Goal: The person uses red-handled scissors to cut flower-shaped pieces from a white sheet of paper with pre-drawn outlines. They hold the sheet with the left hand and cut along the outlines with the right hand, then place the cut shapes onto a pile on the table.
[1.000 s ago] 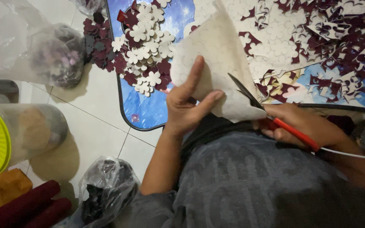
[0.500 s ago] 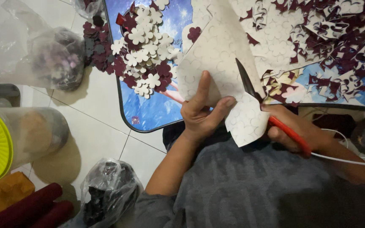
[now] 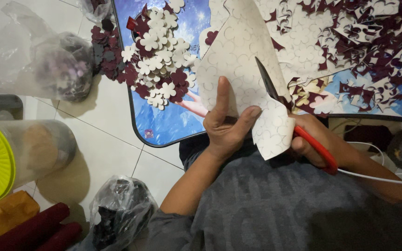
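My left hand (image 3: 226, 123) grips a cream sheet (image 3: 238, 60) marked with flower outlines, thumb on top near its lower edge. My right hand (image 3: 317, 142) holds red-handled scissors (image 3: 298, 125); their dark blades are partly open and cut into the sheet just right of my left thumb. A curled flap of the sheet (image 3: 273, 137) hangs down over the scissor handle. On the blue patterned table (image 3: 173, 125) lies a pile of cut-out cream and maroon flowers (image 3: 157, 56).
Maroon and cream offcuts (image 3: 359, 42) cover the table's right side. On the tiled floor: a clear bag of pieces (image 3: 47, 60), a jar with a yellow-green lid (image 3: 5, 158), a black-filled bag (image 3: 117, 214), maroon rolls (image 3: 33, 230). A white cable (image 3: 378, 179) crosses my right arm.
The sheet has been raised and turned toward me, and the scissors have moved further into it. The flap below the cut now curls down over the handle.
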The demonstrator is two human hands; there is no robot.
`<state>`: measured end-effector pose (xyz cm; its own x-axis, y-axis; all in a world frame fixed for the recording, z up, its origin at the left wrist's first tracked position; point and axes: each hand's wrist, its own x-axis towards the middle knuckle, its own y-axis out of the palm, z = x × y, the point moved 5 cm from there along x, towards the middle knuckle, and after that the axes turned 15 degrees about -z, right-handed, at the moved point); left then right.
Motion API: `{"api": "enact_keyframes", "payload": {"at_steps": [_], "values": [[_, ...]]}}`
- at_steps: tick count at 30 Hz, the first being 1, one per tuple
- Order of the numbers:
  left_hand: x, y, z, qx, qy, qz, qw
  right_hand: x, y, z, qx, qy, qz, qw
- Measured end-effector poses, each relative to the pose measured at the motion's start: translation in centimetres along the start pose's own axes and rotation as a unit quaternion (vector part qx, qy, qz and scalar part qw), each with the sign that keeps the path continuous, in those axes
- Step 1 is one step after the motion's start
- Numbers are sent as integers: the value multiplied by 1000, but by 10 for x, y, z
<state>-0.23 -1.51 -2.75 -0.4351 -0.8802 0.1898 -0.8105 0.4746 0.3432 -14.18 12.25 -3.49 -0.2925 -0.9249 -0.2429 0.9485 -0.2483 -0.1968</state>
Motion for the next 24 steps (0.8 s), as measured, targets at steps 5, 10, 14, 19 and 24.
{"api": "enact_keyframes", "payload": {"at_steps": [5,10,14,19,24], "values": [[6,1,-7,-12,-2,11,1000,-1,-3,-4,-25,17,-12,999],[10,-5,-10,-54,-79,33,995,0,-6,3,-30,-25,1,999],[21,-10,-16,-5,-25,59,998,1,-12,8,-63,-30,9,998],[27,-18,-24,17,-58,85,995,2,-18,16,-58,-46,38,997],[36,-22,-37,100,-34,112,988,3,-21,14,-65,-12,68,995]]}}
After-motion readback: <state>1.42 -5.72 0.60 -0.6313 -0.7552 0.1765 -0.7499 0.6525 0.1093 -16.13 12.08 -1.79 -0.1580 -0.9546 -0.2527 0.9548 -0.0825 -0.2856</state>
